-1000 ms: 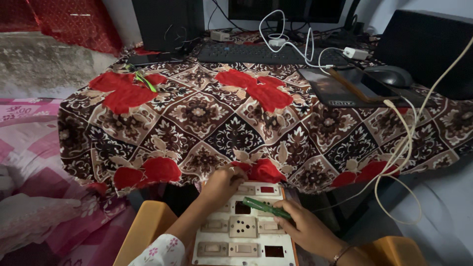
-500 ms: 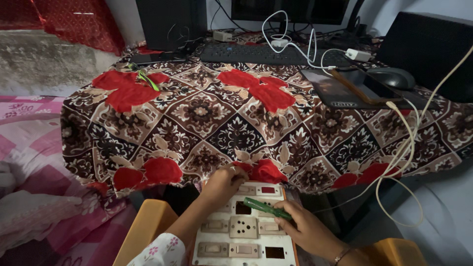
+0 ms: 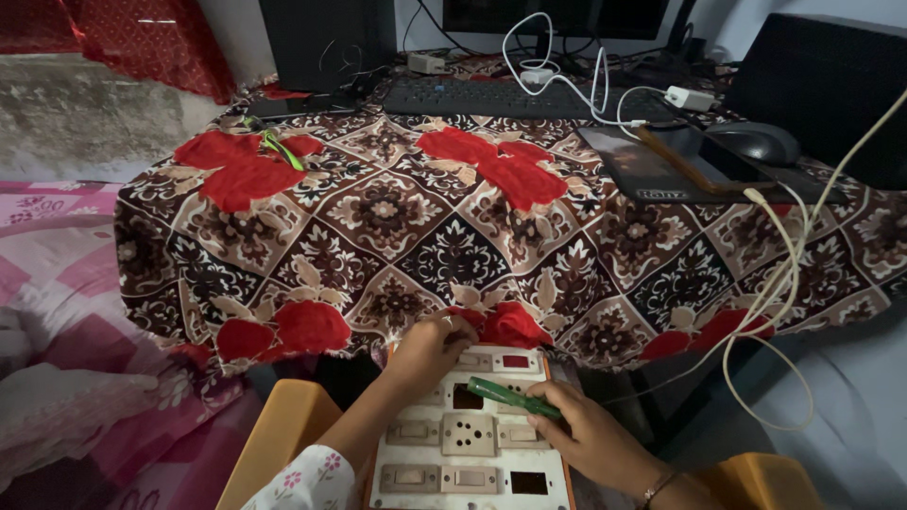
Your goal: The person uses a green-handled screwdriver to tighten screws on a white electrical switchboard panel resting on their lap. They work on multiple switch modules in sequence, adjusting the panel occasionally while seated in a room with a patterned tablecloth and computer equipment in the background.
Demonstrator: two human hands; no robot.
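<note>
A white switchboard panel [image 3: 470, 463] with rocker switches, a round socket and two dark square openings lies low in the view, on an orange-edged base. My left hand [image 3: 427, 351] grips the panel's top left corner, just under the tablecloth's hem. My right hand [image 3: 588, 437] holds a green-handled screwdriver [image 3: 510, 398], whose shaft slants up and left across the panel towards a dark opening near the top. The tip sits over that opening.
A table under a brown and red floral cloth [image 3: 444, 236] fills the middle. On it stand a black keyboard [image 3: 510, 97], a mouse [image 3: 756, 142], a tablet [image 3: 690, 161] and white cables [image 3: 775, 283] that hang off the right edge. Pink bedding [image 3: 66, 312] lies left.
The view has drifted slightly. Both hands stay on the panel and screwdriver in nearly the same places.
</note>
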